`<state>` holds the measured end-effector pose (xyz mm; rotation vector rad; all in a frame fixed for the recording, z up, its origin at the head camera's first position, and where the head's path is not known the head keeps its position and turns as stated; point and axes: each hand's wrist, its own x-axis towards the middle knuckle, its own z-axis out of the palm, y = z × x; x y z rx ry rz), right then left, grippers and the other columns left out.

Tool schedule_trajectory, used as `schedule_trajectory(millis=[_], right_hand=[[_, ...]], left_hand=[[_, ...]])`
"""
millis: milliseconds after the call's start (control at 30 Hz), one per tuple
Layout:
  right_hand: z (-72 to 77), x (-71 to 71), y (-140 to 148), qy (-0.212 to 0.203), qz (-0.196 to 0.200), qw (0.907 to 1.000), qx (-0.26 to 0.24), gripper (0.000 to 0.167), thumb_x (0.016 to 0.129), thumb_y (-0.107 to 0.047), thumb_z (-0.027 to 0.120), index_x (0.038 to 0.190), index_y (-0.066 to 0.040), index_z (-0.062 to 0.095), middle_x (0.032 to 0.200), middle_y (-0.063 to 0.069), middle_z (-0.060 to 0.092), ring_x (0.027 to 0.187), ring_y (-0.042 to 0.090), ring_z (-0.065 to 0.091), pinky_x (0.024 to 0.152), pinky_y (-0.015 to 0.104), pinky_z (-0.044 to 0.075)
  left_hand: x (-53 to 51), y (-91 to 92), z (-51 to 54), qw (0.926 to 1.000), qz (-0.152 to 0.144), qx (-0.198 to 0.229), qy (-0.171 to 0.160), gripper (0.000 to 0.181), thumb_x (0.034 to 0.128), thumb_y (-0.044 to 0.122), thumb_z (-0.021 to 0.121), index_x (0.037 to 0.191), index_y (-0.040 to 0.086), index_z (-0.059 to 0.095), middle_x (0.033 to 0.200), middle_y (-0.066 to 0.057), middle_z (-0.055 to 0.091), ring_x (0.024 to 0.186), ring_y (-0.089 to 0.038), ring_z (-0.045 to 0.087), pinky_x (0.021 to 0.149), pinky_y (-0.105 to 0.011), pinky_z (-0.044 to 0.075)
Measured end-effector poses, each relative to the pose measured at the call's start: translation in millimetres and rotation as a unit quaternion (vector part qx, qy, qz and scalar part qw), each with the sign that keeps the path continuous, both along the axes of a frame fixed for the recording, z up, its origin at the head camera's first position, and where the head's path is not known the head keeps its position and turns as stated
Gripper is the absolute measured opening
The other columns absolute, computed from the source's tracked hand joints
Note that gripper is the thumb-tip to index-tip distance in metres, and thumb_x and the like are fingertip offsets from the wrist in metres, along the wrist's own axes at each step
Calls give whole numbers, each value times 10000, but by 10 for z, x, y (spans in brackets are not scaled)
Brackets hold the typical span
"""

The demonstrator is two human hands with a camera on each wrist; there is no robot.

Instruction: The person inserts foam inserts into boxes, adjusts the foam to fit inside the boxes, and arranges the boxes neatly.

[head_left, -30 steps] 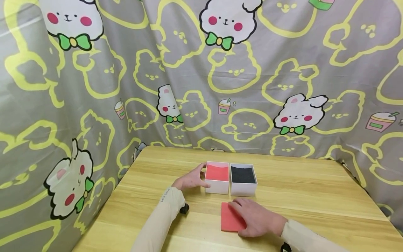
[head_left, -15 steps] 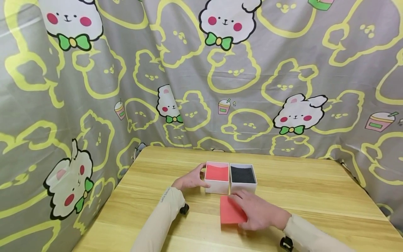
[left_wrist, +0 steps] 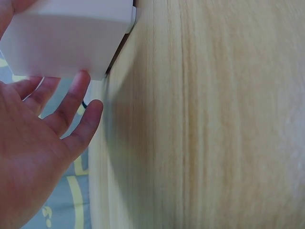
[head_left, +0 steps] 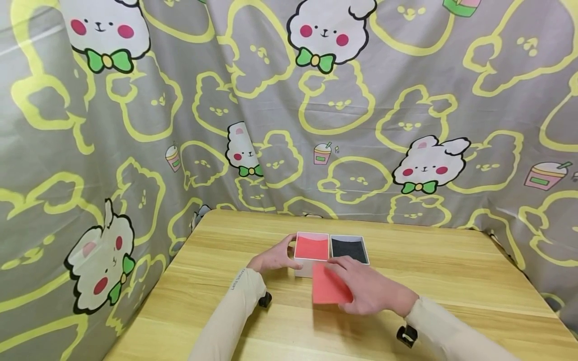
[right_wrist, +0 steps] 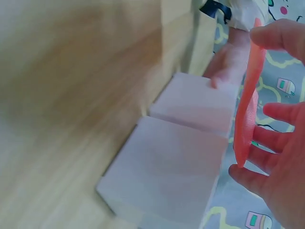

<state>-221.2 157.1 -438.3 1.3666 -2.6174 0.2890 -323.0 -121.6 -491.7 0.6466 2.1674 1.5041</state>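
Note:
Two white boxes stand side by side. The left box (head_left: 303, 269) has soft red sheets (head_left: 311, 249) inside. In the right box (right_wrist: 162, 162) lie black sheets (head_left: 348, 250). My left hand (head_left: 274, 254) holds the left box at its outer side, thumb near the front; the left wrist view shows fingertips (left_wrist: 82, 78) against the white wall. My right hand (head_left: 372, 287) pinches a soft red square sheet (head_left: 328, 287) between thumb and fingers. Lifted above the table, it hangs in front of the boxes and covers part of their front walls. In the right wrist view the sheet appears edge-on, slightly bent.
A wood-grain table (head_left: 226, 235) carries both boxes near its far middle. Behind it and on the left hangs a grey curtain (head_left: 271, 110) with cartoon prints. Each wrist wears a black strap (head_left: 407, 335).
My right hand has raised the red sheet off the table and moved it forward toward the boxes. The left hand and both boxes have stayed in place.

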Motion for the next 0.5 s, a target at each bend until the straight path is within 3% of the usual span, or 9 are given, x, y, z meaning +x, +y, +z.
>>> schedule_trajectory(millis=[267,500], right_hand=[[152,-114,-66,102,88,9997,-205,753,713,-368,713,1344,-58,443,1323,67,455,1165,202,441,945,385,430],[248,-307,-114,-97,-167,9993,-335,754,711,-342,731,1336,-38,440,1323,95,459,1153,234,456,911,425,444]], left_hand=[[1,-2,-14,9999,-71,94,-90,954,764,60,774,1488,99,155,1296,-96,464,1073,-210,555,838,-335,491],[12,-6,3,10000,-22,-10,-48,950,768,80,775,1490,117,159,1292,-78,461,1087,-229,538,841,-329,482]])
